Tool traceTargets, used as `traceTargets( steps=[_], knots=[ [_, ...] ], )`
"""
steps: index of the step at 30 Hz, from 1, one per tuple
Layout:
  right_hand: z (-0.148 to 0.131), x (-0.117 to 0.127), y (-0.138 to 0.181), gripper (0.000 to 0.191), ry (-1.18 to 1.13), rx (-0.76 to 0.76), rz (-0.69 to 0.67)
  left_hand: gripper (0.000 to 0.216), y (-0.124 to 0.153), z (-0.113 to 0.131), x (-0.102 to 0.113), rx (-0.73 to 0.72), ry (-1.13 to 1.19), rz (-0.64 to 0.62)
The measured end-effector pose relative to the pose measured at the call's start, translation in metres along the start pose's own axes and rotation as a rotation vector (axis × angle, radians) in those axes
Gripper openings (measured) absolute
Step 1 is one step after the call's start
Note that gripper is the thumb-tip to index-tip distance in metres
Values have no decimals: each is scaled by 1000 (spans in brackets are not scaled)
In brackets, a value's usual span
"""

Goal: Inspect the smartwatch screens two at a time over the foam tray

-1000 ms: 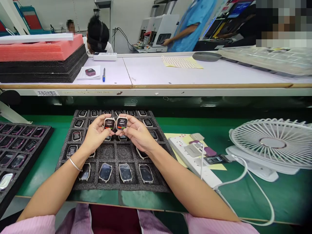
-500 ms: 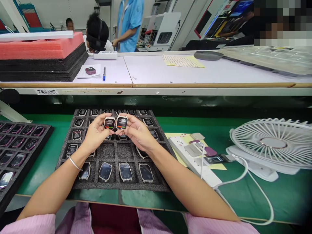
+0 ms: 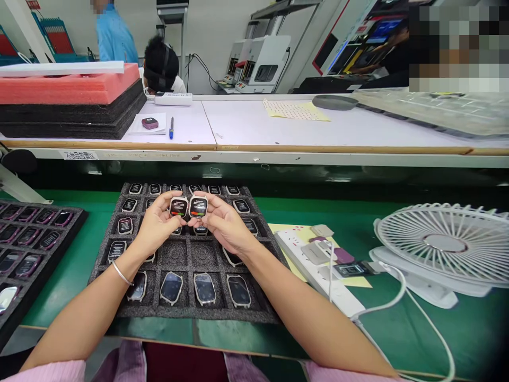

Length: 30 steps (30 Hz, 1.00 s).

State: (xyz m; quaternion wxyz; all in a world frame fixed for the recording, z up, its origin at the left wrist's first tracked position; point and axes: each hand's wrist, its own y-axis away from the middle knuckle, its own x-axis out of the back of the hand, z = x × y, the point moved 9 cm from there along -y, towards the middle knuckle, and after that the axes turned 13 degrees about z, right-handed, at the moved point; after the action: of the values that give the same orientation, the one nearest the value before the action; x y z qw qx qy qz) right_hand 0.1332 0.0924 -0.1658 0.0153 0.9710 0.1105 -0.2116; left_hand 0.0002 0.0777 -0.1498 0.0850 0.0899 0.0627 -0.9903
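My left hand [image 3: 156, 227] pinches a small smartwatch body with a lit screen [image 3: 178, 207]. My right hand [image 3: 223, 223] pinches a second lit watch body [image 3: 198, 207] right beside it. Both are held side by side, screens up, above a dark foam tray [image 3: 181, 253] on the green mat. The tray's pockets hold several more watch bodies; those in the front row [image 3: 204, 288] lie with dark screens. A thin bracelet [image 3: 121, 273] circles my left wrist.
A second foam tray of watch bodies [image 3: 27, 239] lies at the left. A white power strip [image 3: 318, 268] with plugs and cable, and a white fan [image 3: 443, 246] lying flat, are at the right. A raised white shelf [image 3: 278, 130] behind carries stacked foam, a pen and papers. People work beyond it.
My hands and the two watch bodies stay almost still. The view tilts up slightly. A person in blue in the background walks from right to left.
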Motion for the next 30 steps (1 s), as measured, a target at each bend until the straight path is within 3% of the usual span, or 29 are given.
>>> traceTargets(
  steps=[21, 30],
  knots=[
    [2, -1, -1, 47, 17, 7, 0, 50, 0, -1, 3, -14, -2, 22],
    [2, 5, -2, 45, 41, 24, 49, 52, 5, -4, 1, 55, -35, -27]
  ],
)
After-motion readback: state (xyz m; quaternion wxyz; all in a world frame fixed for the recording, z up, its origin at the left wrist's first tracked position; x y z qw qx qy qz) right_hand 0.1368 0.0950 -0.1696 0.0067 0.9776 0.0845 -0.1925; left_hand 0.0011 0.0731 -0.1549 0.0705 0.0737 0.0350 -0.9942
